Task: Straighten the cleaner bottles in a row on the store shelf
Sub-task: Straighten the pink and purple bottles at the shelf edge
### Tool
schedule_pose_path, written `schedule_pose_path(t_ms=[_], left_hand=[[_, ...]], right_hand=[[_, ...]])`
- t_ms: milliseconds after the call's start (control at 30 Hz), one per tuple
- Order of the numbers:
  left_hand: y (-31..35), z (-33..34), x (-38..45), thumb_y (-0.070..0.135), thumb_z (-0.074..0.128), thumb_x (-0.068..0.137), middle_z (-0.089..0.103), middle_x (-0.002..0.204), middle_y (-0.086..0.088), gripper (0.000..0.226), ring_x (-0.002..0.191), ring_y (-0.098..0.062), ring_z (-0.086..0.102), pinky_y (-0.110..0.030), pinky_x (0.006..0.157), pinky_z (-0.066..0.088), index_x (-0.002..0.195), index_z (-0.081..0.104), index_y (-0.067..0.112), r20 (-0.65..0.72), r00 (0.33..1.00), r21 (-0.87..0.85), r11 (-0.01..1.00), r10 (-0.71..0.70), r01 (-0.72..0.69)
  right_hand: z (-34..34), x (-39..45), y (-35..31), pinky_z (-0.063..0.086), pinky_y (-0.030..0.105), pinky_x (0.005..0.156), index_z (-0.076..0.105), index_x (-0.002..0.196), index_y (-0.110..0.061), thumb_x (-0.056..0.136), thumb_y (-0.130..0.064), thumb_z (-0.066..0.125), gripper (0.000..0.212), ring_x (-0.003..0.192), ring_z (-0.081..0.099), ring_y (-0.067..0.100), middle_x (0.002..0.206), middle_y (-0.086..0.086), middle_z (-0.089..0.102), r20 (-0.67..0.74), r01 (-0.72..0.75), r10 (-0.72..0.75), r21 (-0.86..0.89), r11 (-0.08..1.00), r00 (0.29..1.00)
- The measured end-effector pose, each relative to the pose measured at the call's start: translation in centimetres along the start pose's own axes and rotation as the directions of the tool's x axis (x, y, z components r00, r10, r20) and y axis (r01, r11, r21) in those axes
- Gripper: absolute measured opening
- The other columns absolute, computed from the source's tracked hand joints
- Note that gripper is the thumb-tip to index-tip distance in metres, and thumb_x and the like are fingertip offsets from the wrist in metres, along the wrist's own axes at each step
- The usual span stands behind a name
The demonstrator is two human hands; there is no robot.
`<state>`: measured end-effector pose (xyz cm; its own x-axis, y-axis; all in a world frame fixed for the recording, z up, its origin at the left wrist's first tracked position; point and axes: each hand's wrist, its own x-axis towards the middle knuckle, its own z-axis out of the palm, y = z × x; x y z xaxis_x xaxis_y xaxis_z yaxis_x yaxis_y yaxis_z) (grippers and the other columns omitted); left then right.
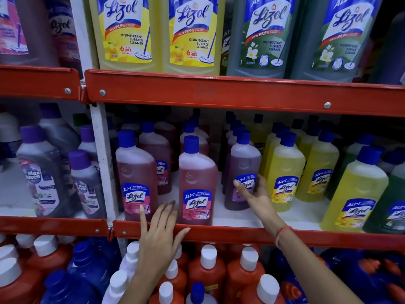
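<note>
Two pink cleaner bottles with blue caps stand at the front of the middle shelf, one on the left (137, 174) and one beside it (197, 178). Set further back to the right is a purple bottle (242, 170). My right hand (256, 197) is on its lower label, thumb on the front and fingers round the right side. My left hand (160, 231) hovers with spread fingers over the red shelf lip (219, 234), fingertips between the two pink bottles, holding nothing. Yellow bottles (285, 174) stand in rows to the right.
Large yellow (125, 29) and green (263, 36) bottles fill the shelf above. Orange (206, 270) and blue (87, 264) bottles with white caps crowd the shelf below. Grey-purple bottles (41, 172) stand left of a white upright post (103, 163).
</note>
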<state>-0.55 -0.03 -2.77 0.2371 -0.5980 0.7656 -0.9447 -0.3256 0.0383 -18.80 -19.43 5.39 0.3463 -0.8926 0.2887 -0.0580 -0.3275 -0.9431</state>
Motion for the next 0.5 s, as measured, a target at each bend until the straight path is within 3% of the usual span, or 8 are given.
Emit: schedule_pose_path(t_ms=[67, 100, 233, 333, 433, 500], left_hand=[[0.1, -0.1, -0.3, 0.055, 0.029, 0.099, 0.067, 0.127, -0.01, 0.061, 0.129, -0.022, 0.045, -0.052, 0.123, 0.005, 0.121, 0.062, 0.009, 0.006, 1.0, -0.012, 1.0, -0.007, 0.007], [0.1, -0.2, -0.4, 0.055, 0.031, 0.098, 0.066, 0.128, -0.009, 0.06, 0.129, -0.022, 0.045, -0.052, 0.123, 0.005, 0.122, 0.062, 0.009, 0.008, 1.0, -0.019, 1.0, -0.009, 0.009], [0.2, -0.5, -0.8, 0.053, 0.034, 0.098, 0.066, 0.127, -0.006, 0.056, 0.123, -0.021, 0.053, -0.05, 0.123, 0.008, 0.123, 0.061, 0.012, 0.018, 0.999, -0.053, 0.998, -0.027, 0.027], [0.5, -0.9, -0.9, 0.051, 0.037, 0.097, 0.068, 0.121, -0.003, 0.052, 0.112, -0.021, 0.06, -0.051, 0.123, 0.012, 0.121, 0.063, 0.013, 0.023, 0.999, -0.047, 0.998, -0.042, 0.043], [0.5, -1.0, -0.9, 0.051, 0.037, 0.097, 0.069, 0.118, -0.003, 0.052, 0.108, -0.021, 0.062, -0.053, 0.121, 0.017, 0.12, 0.064, 0.013, 0.038, 0.998, -0.042, 0.998, -0.051, 0.053], [0.5, -1.1, -0.9, 0.052, 0.036, 0.097, 0.069, 0.118, -0.003, 0.053, 0.108, -0.021, 0.062, -0.052, 0.122, 0.016, 0.121, 0.064, 0.013, 0.048, 0.997, -0.049, 0.997, -0.055, 0.057]], right_hand=[[-0.3, 0.7, 0.1, 0.054, 0.04, 0.096, 0.039, 0.136, -0.017, 0.045, -0.071, 0.079, 0.113, 0.109, 0.065, 0.022, 0.123, 0.007, 0.065, 0.019, -0.036, 0.035, 0.045, 0.998, 0.999], [-0.4, 0.8, 0.1, 0.054, 0.042, 0.096, 0.039, 0.135, -0.016, 0.044, -0.069, 0.08, 0.113, 0.109, 0.065, 0.023, 0.123, 0.008, 0.065, 0.035, -0.049, 0.048, 0.046, 0.998, 0.998], [-0.9, 0.7, -0.1, 0.055, 0.022, 0.074, 0.042, 0.128, -0.012, 0.074, -0.033, 0.079, 0.069, 0.091, 0.066, 0.01, 0.113, 0.005, 0.065, 0.063, -0.046, 0.045, 0.023, 0.999, 0.997], [-1.2, 0.1, -0.1, 0.053, 0.013, 0.06, 0.045, 0.116, -0.013, 0.078, -0.027, 0.077, 0.051, 0.085, 0.063, 0.003, 0.1, -0.003, 0.065, 0.059, -0.006, 0.007, -0.024, 1.0, 0.998], [-1.4, -0.9, -0.4, 0.053, 0.016, 0.063, 0.048, 0.108, -0.012, 0.076, -0.033, 0.077, 0.048, 0.082, 0.065, 0.005, 0.094, -0.003, 0.067, 0.073, 0.016, -0.01, -0.078, 0.997, 0.997], [-1.7, -1.7, -0.6, 0.057, 0.028, 0.073, 0.05, 0.11, -0.011, 0.066, -0.05, 0.076, 0.064, 0.086, 0.068, 0.01, 0.098, 0.0, 0.07, 0.085, 0.031, -0.022, -0.108, 0.994, 0.996]])
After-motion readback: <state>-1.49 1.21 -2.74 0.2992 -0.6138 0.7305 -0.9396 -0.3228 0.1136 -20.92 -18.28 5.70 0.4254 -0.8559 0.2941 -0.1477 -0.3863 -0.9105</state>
